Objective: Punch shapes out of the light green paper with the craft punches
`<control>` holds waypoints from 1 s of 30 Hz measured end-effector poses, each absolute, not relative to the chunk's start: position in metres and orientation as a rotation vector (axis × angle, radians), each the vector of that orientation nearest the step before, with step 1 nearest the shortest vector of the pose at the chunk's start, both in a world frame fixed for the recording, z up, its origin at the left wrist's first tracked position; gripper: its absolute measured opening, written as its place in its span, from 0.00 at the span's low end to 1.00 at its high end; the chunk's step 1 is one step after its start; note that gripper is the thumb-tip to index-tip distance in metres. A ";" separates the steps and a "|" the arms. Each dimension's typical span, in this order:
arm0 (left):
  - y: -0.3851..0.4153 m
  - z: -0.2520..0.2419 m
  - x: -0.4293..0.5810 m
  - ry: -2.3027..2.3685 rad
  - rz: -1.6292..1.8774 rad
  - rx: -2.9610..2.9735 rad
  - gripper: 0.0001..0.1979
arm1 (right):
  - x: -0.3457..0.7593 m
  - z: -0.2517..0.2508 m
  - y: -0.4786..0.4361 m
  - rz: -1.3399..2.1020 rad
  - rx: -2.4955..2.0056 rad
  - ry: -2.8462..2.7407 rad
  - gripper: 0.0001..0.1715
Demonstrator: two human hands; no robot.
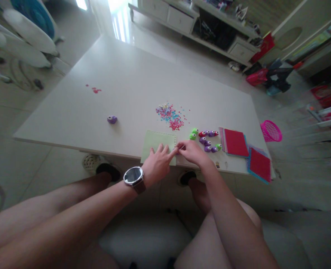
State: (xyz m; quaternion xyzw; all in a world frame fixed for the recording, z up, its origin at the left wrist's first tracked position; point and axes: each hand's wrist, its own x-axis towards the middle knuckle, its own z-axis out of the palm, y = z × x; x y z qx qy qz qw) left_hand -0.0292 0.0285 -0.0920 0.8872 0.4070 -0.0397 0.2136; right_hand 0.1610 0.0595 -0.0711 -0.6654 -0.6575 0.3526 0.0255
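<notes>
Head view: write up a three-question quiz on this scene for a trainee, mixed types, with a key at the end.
1. True or false: the left hand has a watch at its wrist.
2. Choose one. That hand rests on a sheet that is: a) red, b) pale green, c) dark blue.
3. Fill in: in the picture, a lone purple item sits to the ___ of the scattered coloured bits.

Key: 1. true; 2. b; 3. left.

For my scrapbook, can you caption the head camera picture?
Left hand on green paper, right hand at its edge, confetti beyond.
</notes>
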 end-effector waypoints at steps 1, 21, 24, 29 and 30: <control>0.029 -0.092 -0.029 1.122 -0.116 2.465 0.40 | 0.161 -0.073 0.060 1.103 -2.068 -2.012 0.09; 0.038 -0.090 -0.033 1.079 -0.069 2.461 0.31 | 0.144 -0.063 0.080 1.142 -2.329 -1.940 0.17; 0.040 -0.091 -0.035 1.084 -0.050 2.438 0.23 | 0.156 -0.064 0.072 0.969 -2.342 -1.975 0.13; 0.039 -0.096 -0.036 1.087 -0.056 2.468 0.18 | 0.173 -0.072 0.057 0.610 -2.249 -2.140 0.16; 0.039 -0.097 -0.036 1.085 -0.058 2.479 0.18 | 0.175 -0.073 0.055 0.591 -2.225 -2.166 0.17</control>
